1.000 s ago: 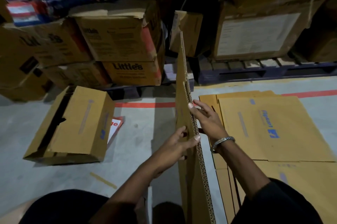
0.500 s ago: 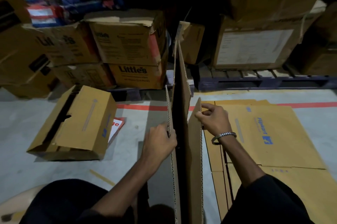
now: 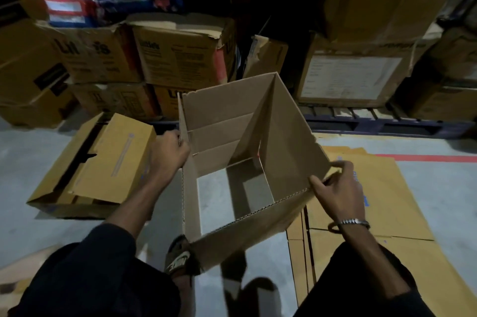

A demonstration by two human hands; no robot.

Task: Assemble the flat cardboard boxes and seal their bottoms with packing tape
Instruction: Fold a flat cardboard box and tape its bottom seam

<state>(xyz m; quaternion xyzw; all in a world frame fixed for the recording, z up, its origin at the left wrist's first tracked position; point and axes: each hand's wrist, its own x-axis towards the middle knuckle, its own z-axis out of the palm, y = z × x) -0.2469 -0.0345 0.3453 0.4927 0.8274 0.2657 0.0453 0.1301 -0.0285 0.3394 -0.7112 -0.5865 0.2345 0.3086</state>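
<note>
Floor (image 3: 31,161) of grey concrete, with a red line (image 3: 426,158) painted across it at the right. Stacked cartons (image 3: 178,55) fill the back, several printed with dark lettering, and one at the right (image 3: 353,79) carries a pale label and sits on a dark pallet (image 3: 387,125). Opened box (image 3: 286,146), the task's thing, stands in the centre between both arms, squared into a tube; the floor shows straight through its bottom, flaps not folded in. Flat cardboard sheets (image 3: 402,203) lie in a pile on the floor to the right of it, partly under the right forearm, with blue printing on the top sheet. A second assembled box (image 3: 108,164) lies on its side on the floor to the left, just beside the left hand, a strip of tape along its upper face. Left hand (image 3: 167,154) grips the box's left corner edge, fingers curled round it. Right hand (image 3: 338,187) pinches the near right corner of the rim between thumb and fingers; a metal bracelet (image 3: 351,222) circles that wrist. A sandalled foot (image 3: 180,260) shows below the box's near wall, possibly touching it, though blur prevents certainty.
</note>
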